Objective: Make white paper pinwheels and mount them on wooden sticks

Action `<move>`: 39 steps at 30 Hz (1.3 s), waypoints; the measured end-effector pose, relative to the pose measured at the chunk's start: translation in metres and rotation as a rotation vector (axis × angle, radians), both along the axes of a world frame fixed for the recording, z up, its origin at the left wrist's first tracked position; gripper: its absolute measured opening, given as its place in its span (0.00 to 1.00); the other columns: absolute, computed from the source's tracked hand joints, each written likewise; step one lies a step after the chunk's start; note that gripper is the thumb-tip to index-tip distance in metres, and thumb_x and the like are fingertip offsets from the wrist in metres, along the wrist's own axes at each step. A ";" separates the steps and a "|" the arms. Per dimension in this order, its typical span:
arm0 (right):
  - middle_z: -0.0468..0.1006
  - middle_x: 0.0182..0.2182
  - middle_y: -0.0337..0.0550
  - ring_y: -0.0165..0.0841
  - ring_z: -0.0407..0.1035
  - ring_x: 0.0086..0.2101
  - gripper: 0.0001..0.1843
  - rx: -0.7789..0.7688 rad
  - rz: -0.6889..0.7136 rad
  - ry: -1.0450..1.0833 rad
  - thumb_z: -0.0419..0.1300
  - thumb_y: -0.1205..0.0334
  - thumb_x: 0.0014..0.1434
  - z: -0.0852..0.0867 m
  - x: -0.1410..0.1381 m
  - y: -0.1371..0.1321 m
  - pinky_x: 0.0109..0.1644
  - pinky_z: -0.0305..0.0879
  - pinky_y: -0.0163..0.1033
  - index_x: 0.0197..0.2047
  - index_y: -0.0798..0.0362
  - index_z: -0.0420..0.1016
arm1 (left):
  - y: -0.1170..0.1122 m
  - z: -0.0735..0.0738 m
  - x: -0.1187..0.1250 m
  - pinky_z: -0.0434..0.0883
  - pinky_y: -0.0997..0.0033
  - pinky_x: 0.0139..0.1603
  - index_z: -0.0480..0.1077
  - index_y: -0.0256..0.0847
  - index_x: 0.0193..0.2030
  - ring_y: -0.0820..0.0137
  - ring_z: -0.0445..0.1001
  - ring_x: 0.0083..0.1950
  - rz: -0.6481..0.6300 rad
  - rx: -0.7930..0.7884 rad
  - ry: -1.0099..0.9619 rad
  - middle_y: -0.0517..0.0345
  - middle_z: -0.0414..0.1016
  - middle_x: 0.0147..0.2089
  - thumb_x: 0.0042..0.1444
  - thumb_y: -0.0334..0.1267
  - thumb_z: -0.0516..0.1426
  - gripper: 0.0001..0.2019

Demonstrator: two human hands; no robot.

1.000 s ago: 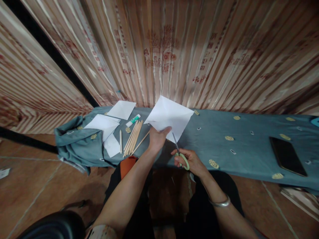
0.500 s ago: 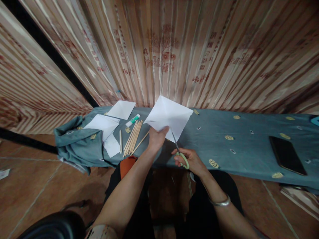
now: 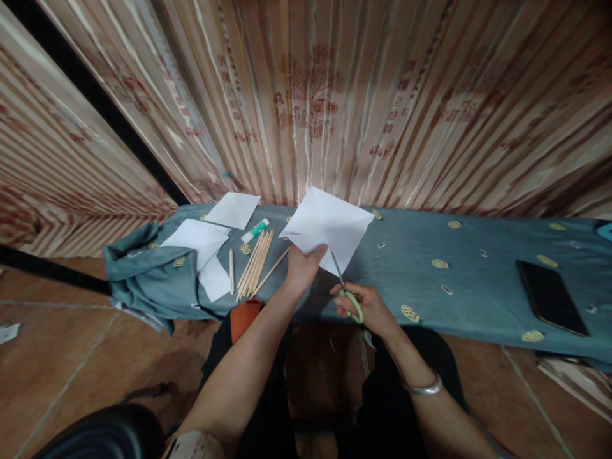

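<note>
A square sheet of white paper is pinched in my left hand, thumb on top, near its lower edge. It is held up over the cloth, one corner pointing away from me. My right hand grips scissors with light green handles. Their blades reach into the paper at its near corner, just right of my left thumb. A slit shows in the paper's left corner. How far apart the blades are is hard to see.
Left of the paper lie a glue stick, several wooden sticks, a white pencil-like stick and more white paper. A dark phone or tablet rests at the right on the green patterned cloth. A striped curtain hangs behind.
The paper and my left hand have shifted slightly to the right. The scissors stay in the paper at nearly the same spot.
</note>
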State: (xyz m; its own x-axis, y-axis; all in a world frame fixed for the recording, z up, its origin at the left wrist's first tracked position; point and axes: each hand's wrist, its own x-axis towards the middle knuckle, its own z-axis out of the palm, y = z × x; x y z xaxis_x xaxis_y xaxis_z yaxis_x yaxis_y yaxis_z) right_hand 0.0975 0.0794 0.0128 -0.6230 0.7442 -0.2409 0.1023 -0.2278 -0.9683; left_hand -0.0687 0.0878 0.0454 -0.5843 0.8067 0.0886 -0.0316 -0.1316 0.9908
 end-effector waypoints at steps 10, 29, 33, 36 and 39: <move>0.74 0.18 0.35 0.26 0.65 0.20 0.25 -0.015 -0.016 0.000 0.72 0.45 0.39 0.003 0.000 0.000 0.24 0.60 0.32 0.35 0.55 0.76 | -0.002 -0.001 0.002 0.75 0.62 0.45 0.74 0.35 0.36 0.59 0.79 0.41 -0.040 -0.036 0.009 0.49 0.82 0.39 0.41 0.35 0.63 0.13; 0.74 0.18 0.35 0.26 0.66 0.20 0.26 -0.005 -0.040 -0.007 0.72 0.45 0.40 0.001 0.000 0.001 0.25 0.61 0.33 0.36 0.54 0.76 | -0.005 -0.004 0.005 0.73 0.65 0.42 0.73 0.35 0.37 0.61 0.78 0.39 -0.091 -0.035 -0.012 0.49 0.81 0.38 0.41 0.35 0.64 0.14; 0.74 0.18 0.34 0.26 0.65 0.19 0.26 -0.012 -0.045 -0.002 0.72 0.44 0.39 0.003 0.000 0.000 0.25 0.61 0.33 0.34 0.54 0.75 | -0.005 -0.001 0.006 0.73 0.64 0.43 0.73 0.36 0.38 0.61 0.78 0.40 -0.078 -0.032 -0.013 0.51 0.81 0.38 0.41 0.35 0.64 0.15; 0.73 0.17 0.34 0.25 0.65 0.19 0.26 -0.015 -0.057 0.005 0.72 0.44 0.39 0.004 -0.001 0.000 0.25 0.61 0.33 0.34 0.54 0.75 | -0.005 -0.001 0.006 0.73 0.64 0.43 0.73 0.36 0.37 0.61 0.78 0.40 -0.080 -0.043 -0.010 0.51 0.81 0.38 0.41 0.35 0.64 0.14; 0.74 0.18 0.34 0.26 0.65 0.19 0.26 -0.016 -0.056 -0.001 0.72 0.44 0.39 0.004 0.000 0.000 0.24 0.61 0.33 0.34 0.54 0.75 | -0.005 -0.002 0.007 0.73 0.64 0.43 0.73 0.36 0.36 0.61 0.78 0.40 -0.091 -0.058 -0.007 0.50 0.81 0.38 0.41 0.34 0.64 0.13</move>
State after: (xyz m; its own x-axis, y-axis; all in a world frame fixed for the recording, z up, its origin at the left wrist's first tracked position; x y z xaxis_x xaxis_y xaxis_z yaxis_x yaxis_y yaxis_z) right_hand 0.0971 0.0796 0.0171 -0.5798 0.7741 -0.2540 0.0899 -0.2490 -0.9643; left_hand -0.0621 0.0827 0.0435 -0.5084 0.8603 0.0366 -0.0475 -0.0704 0.9964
